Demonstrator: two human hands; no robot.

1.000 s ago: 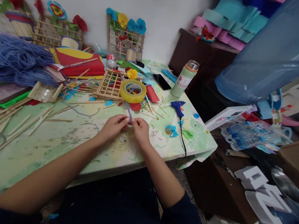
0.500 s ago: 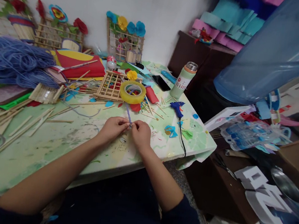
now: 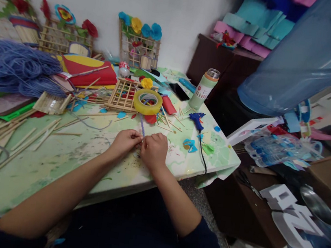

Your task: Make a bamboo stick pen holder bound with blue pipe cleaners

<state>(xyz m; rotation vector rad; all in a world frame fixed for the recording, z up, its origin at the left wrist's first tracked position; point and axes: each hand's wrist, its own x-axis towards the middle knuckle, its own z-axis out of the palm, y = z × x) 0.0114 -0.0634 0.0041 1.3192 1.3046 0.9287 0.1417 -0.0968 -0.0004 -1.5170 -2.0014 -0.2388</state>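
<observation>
My left hand and my right hand meet over the green, paint-stained table, fingertips pinched together. Between them they hold the near end of a thin purple-wrapped stick, which points away from me toward a yellow roll of tape. Both hands have their fingers curled closed around the stick's end. A small wooden grid frame lies just behind the tape.
A blue glue gun with a black cord lies to the right, near a green bottle and a black phone. Blue yarn and loose wooden sticks fill the left. A big blue water jug stands at right.
My right hand has closed in toward the left and turned its back upward, covering more of the stick's end. The left hand has barely moved.
</observation>
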